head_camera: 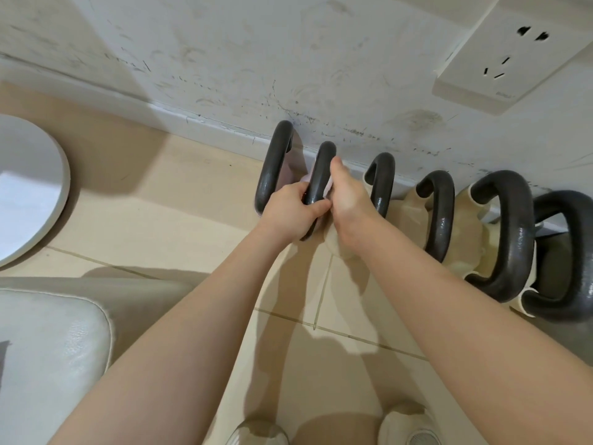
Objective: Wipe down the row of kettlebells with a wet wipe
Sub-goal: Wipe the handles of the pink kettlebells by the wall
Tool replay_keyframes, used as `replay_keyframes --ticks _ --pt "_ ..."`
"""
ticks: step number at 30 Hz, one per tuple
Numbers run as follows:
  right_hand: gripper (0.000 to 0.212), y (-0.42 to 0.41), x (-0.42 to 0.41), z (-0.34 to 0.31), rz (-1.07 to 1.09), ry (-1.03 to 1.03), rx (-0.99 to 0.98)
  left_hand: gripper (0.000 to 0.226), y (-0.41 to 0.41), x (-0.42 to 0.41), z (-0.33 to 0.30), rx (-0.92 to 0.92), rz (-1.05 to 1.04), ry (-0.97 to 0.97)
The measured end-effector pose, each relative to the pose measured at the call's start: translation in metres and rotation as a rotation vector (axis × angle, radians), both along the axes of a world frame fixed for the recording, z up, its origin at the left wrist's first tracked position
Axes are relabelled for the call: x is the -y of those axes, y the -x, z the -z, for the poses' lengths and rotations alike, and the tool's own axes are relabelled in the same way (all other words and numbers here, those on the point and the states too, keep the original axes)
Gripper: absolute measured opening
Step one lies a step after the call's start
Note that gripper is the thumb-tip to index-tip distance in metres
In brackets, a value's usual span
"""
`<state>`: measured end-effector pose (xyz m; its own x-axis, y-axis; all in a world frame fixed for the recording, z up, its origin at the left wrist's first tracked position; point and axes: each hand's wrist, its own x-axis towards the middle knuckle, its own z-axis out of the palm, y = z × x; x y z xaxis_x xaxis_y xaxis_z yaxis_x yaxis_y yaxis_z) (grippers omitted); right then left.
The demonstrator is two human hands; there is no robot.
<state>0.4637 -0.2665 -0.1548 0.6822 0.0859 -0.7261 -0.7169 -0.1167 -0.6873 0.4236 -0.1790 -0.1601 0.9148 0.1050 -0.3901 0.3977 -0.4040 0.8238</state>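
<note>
Gripping the second kettlebell handle [319, 175] from the left, the left hand [290, 210] is wrapping its fingers and thumb around the near part of the dark loop. The right hand [348, 200] is pressing against the right side of that same handle, thumb pointing toward the far wall; whether its fingers are closed cannot be told, since they are lying hidden behind the hand. A pale sliver of wet wipe [328, 189] is showing between the right hand and the handle, mostly covered. Six kettlebells are standing in a row along the scuffed white wall [224, 59], running from the leftmost handle [272, 168] toward the large near-right one [510, 232], with cream-coloured bodies showing under the dark handles. A wall socket [513, 56] is sitting at far right. A white padded seat [48, 354] is lying at near left, and a round white base [29, 187] is resting farther left on the beige floor tiles [192, 239]. Two shoe tips [404, 425] are showing at the near edge.
</note>
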Motion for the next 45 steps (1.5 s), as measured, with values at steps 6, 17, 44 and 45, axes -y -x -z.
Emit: replay_keyframes --ticks 6,17,44,45 --pt "0.045 0.012 0.009 0.004 0.025 -0.058 -0.012 0.019 -0.013 0.0 -0.002 -0.017 0.041 0.008" --pt "0.047 0.033 0.006 0.0 -0.199 -0.046 0.291 0.027 -0.012 -0.008 -0.004 -0.112 0.064 0.292" --pt "0.074 -0.017 0.046 -0.018 -1.219 1.158 1.069 0.04 0.041 0.015 0.008 -0.109 0.114 -0.014" --pt "0.069 -0.017 0.041 -0.016 -1.297 1.137 1.026 0.038 0.042 0.014 0.009 -0.106 0.106 0.001"
